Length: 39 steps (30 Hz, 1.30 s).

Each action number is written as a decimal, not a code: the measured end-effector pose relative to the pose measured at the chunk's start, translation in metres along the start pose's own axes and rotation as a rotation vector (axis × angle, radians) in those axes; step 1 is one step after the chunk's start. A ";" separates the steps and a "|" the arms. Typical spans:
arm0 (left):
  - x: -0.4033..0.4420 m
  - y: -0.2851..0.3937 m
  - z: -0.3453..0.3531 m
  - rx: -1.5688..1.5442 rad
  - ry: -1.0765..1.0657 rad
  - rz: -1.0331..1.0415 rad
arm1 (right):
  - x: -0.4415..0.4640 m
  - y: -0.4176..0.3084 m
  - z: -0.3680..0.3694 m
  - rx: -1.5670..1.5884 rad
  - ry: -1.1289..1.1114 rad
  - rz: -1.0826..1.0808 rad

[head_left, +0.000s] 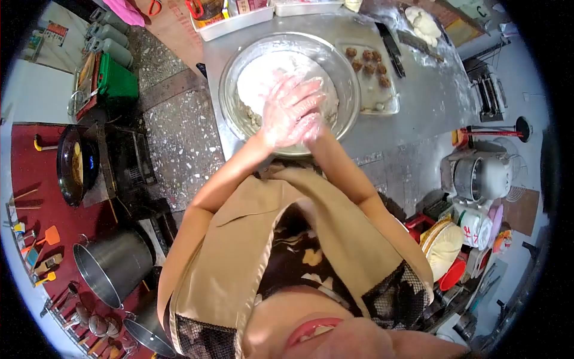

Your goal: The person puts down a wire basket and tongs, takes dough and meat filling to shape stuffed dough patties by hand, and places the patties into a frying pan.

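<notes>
Over a wide metal bowl [226,102] of white flour [257,78], my two hands meet palm towards palm, both dusted with flour. My left hand [288,110] lies on the near side, its fingers stretched out and slightly apart across the other hand. Mostly covered by it is my right hand [312,130]; its fingers are hidden, and I cannot see whether anything lies between the palms. Right of the bowl, a shallow clear tray [376,99] carries several brown balls [369,64]. Some lumpy, crumbly pieces show at the flour's edge below my left hand.
A metal table [418,119] bears the bowl, a long dark blade-like tool [390,49] and pale dough [423,25] at the back right. White trays [236,23] of packets stand behind. Left are a wok [76,164] and a large pot [113,263]; a stand mixer [478,173] is right.
</notes>
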<state>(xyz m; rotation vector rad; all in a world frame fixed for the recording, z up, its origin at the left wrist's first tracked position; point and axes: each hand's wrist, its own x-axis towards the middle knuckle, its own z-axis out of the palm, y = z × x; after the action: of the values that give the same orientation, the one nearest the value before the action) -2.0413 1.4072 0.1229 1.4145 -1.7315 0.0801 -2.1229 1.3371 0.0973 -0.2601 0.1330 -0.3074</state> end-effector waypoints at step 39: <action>-0.088 -0.075 -0.028 -2.116 0.702 -0.844 | 0.049 0.024 -0.145 -2.689 -0.176 -0.123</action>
<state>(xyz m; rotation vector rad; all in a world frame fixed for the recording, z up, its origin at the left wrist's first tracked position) -1.9664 1.4635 0.0496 0.1488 0.0478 -1.1673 -2.0949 1.3097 -0.0529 -2.9538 0.2828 -0.0135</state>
